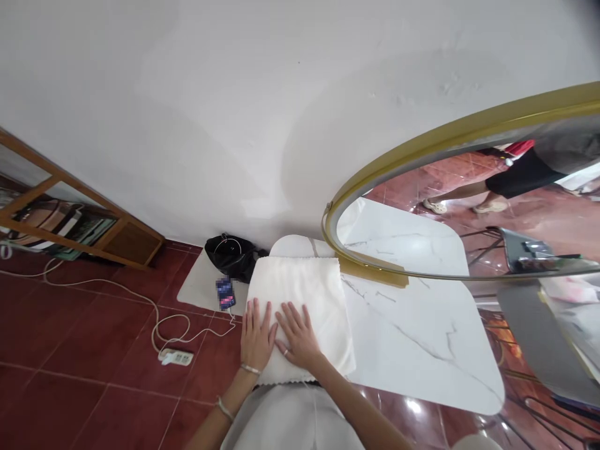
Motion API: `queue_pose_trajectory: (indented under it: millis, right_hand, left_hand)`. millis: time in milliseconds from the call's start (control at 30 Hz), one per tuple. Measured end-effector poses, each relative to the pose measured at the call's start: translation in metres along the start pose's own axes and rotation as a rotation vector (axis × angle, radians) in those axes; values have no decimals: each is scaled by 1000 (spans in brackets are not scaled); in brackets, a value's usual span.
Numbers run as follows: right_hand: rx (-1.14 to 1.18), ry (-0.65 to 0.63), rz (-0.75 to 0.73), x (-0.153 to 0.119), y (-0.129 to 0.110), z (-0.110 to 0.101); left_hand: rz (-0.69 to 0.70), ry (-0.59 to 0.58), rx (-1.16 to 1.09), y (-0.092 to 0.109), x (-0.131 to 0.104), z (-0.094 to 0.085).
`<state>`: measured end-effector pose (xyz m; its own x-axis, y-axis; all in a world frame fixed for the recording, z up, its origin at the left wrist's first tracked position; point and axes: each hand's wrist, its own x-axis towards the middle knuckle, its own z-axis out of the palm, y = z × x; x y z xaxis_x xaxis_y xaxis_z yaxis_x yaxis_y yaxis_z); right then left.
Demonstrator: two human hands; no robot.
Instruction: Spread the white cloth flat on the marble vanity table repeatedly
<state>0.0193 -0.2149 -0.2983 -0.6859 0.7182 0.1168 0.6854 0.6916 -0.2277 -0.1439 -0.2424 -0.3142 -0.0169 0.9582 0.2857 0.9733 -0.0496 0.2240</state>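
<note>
A white cloth (304,278) with a scalloped edge lies spread over the left end of a white marbled table (412,331). Near the cloth's left edge rests my left hand (257,334), flat, fingers stretched out. Beside it, my right hand (299,337) also lies flat on the fabric with its fingers spread. The thumbs are close together, and neither hand grips anything. Part of the cloth under the palms is hidden.
Left of the table, a black bag (234,256) and a phone (225,294) on a cable sit on a pale surface. A power strip (176,357) lies on the red tiled floor. A gold-framed mirror (375,181) rises behind the table; a wooden shelf (135,244) stands far left.
</note>
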Motion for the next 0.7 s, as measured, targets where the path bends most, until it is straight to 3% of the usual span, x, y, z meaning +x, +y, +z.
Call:
queue_pose_trajectory:
  millis: [233, 467, 700]
  right_hand:
    - [15, 20, -32, -30, 10, -7]
    - [-8, 93, 51, -86, 44, -15]
    - [-78, 161, 247, -145, 86, -23]
  left_hand:
    - [-30, 5, 9, 33, -16, 1]
    - [2, -65, -13, 101, -16, 11]
    - [137, -144, -132, 168, -8, 38]
